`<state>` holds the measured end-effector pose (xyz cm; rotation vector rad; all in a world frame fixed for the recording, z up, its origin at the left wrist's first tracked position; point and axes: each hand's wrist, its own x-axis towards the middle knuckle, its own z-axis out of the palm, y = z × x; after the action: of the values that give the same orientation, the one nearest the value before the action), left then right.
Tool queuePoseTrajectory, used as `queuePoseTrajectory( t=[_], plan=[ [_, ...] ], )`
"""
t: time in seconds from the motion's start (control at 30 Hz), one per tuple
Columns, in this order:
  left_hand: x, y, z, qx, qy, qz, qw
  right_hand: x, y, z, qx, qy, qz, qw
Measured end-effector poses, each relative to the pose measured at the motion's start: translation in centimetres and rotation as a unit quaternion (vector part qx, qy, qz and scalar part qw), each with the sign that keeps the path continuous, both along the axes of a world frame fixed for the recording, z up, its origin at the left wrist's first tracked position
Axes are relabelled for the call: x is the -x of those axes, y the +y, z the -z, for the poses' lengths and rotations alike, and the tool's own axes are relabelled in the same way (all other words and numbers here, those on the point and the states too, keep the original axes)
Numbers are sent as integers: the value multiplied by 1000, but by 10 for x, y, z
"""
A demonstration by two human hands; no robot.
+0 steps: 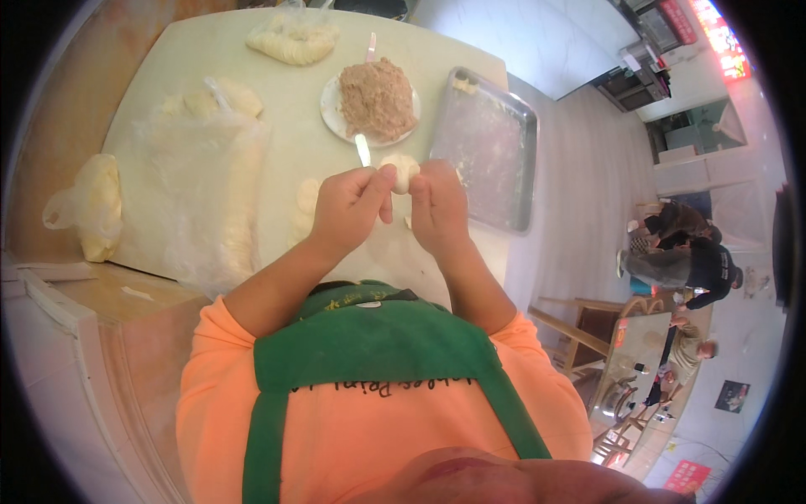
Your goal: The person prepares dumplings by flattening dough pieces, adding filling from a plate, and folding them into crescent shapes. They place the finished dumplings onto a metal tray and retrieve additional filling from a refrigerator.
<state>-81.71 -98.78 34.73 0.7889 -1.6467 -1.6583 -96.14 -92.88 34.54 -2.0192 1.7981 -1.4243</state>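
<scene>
Between my two hands is a small pale dumpling [401,175] with a folded top. My left hand [349,205] pinches its left side between thumb and fingers. Its right side is held by my right hand [441,205]. Just beyond them, a heap of minced filling [378,97] rests on a white plate [329,113]. A flat utensil end [363,151] sticks out of the near side of the heap, and a pinkish handle [371,45] shows at its far side. Left of my left hand lie several dough wrappers [306,201], partly hidden by it.
A metal tray [485,151] with dough scraps and flour stands at the table's right side. Plastic-bagged stacks of dough wrappers [242,189] lie on the left, with another bag [296,41] at the back and one [101,208] at the left edge. People [686,264] are far right.
</scene>
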Motion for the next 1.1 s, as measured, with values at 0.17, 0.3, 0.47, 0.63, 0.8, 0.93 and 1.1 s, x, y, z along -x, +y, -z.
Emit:
queuePoseTrajectory(
  t=[0.17, 0.3, 0.47, 0.63, 0.8, 0.93, 1.1],
  plan=[
    [-4, -4, -3, 70, 28, 73, 994, 6, 3, 7, 67, 5, -32, 997],
    [-7, -7, -14, 197, -58, 73, 976, 7, 3, 8, 110, -17, -46, 993],
    [-7, -2, -11, -101, 69, 160, 979, 8, 6, 8, 126, -8, -22, 992],
    [5, 11, -15, 52, 63, 100, 992, 11, 8, 11, 163, -13, -27, 986],
    [7, 10, -18, 140, -37, 86, 986, 12, 11, -2, 161, 1, -32, 986],
    [16, 8, -3, 193, -80, 74, 975, 11, 13, -2, 72, -22, 8, 997],
    [20, 3, 23, 194, -212, 128, 949, 32, 28, 33, -150, -216, 109, 959]
  ],
)
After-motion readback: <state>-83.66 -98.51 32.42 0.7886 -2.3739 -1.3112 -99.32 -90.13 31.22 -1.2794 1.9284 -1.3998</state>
